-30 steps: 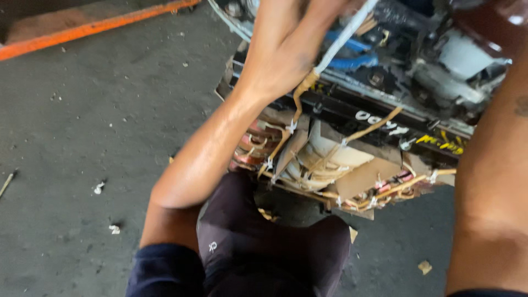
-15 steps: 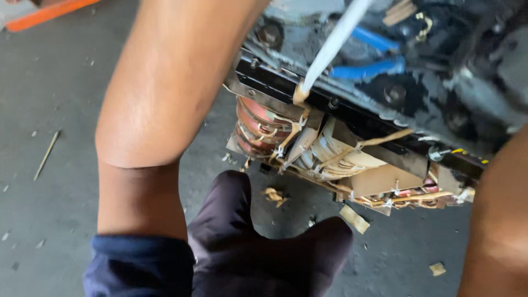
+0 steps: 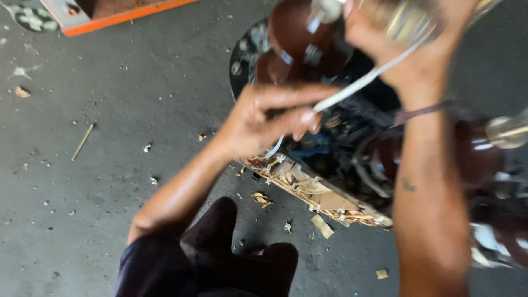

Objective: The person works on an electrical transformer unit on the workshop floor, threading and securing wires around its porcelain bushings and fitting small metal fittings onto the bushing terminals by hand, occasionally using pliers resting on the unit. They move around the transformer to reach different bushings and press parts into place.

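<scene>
My left hand (image 3: 264, 124) pinches a white tape (image 3: 363, 82) that runs taut up to my right hand (image 3: 418, 49). The right hand is closed around the tape's upper end, near a blurred metal cap. Both hands hover over a stripped transformer core (image 3: 324, 192) with tan paper insulation and wires, lying on the floor. Dark brown ceramic insulators (image 3: 300, 38) rise from the unit beside my left fingers. The picture is blurred, so the exact grip is hard to read.
Grey concrete floor (image 3: 110, 110) is littered with paper scraps (image 3: 322, 225) and a small stick (image 3: 82, 142). An orange beam (image 3: 126, 15) lies at the top left. My dark-clothed knee (image 3: 220, 258) is at the bottom. Another brown insulator (image 3: 478, 159) sits at right.
The view has swung up and left. My left hand has drawn back toward me with the tape, and my right hand has come into view at the top holding its other end.
</scene>
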Motion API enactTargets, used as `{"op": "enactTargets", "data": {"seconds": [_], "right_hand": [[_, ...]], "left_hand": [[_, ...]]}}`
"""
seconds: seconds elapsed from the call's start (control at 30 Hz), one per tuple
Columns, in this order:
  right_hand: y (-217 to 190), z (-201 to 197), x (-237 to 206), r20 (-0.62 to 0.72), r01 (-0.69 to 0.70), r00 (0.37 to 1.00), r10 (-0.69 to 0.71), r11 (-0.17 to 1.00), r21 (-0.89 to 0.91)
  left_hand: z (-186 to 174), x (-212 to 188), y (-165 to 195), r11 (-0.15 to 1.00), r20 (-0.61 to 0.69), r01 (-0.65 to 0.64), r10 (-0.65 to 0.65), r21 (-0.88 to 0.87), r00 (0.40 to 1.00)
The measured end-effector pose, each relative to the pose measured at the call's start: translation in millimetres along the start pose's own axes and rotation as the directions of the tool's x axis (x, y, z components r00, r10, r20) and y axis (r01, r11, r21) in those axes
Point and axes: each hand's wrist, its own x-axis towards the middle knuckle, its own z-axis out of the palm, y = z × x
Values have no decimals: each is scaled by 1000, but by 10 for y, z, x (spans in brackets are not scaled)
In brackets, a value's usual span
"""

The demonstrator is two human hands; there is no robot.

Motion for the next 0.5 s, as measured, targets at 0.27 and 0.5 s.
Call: {"op": "enactTargets", "data": {"seconds": [0.27, 0.5], "right_hand": [[-1199, -1021, -62, 415, -220, 831, 370, 904, -367], [-1801, -1165, -1072, 280, -726, 630, 724, 423, 541]], "left_hand": [[395, 255, 783, 961, -269, 167, -104, 222, 958], [795, 355, 928, 992, -5, -83, 84, 92, 996]]}}
